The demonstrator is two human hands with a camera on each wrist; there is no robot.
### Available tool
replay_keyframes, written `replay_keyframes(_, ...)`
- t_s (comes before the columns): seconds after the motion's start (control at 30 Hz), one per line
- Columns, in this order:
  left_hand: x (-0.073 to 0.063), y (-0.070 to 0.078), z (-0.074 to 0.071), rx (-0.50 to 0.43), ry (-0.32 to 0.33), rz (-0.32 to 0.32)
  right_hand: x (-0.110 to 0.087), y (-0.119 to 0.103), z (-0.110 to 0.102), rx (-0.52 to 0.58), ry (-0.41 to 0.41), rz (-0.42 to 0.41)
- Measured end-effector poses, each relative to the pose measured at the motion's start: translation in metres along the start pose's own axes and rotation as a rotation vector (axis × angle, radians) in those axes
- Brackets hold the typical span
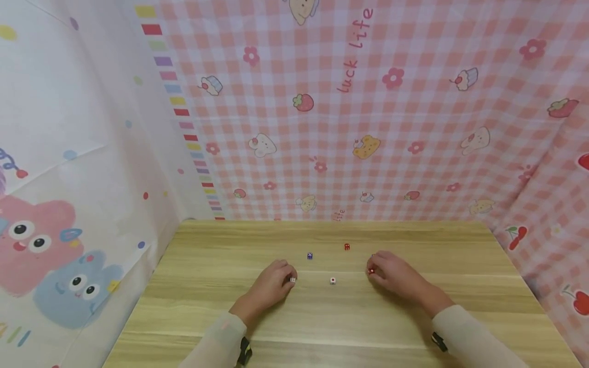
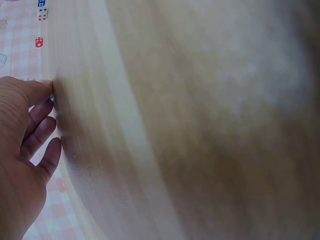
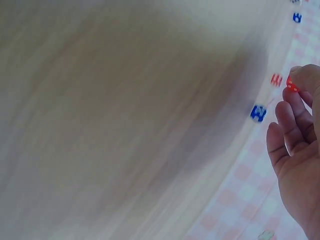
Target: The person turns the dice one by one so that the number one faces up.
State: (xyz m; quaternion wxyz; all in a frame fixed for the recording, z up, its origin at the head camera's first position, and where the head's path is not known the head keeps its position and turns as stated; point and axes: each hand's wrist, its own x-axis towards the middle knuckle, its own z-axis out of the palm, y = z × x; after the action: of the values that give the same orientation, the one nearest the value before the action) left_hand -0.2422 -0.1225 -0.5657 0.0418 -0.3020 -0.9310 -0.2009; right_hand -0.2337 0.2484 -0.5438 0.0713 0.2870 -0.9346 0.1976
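Observation:
Near the middle of the table, my left hand (image 1: 273,283) pinches a white die (image 1: 292,279) between thumb and fingertips; in the left wrist view that die is almost wholly hidden. My right hand (image 1: 397,274) holds a red die (image 3: 292,84) between thumb and index finger, the other fingers loosely bent. Between the hands lies a second white die (image 1: 333,280). Farther back are a blue die (image 1: 310,256) and another red die (image 1: 347,247). A second blue die (image 3: 258,113) lies beside the right hand, mostly covered by it in the head view.
The wooden table (image 1: 331,327) ends at a pink checked cloth (image 1: 322,168) hanging behind it. A white cloth with cartoon prints (image 1: 83,168) hangs on the left, and more checked cloth is on the right.

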Motion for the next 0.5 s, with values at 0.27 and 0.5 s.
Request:
replay_keyframes(0.27,0.001,0.0,0.001,-0.006,0.001,0.0,0.008,-0.011,0.012,0.006,-0.062,-0.036)
replay_keyframes(0.5,0.0,0.001,0.0,-0.003,-0.007,-0.013,0.012,-0.019,0.019,0.011,-0.087,-0.052)
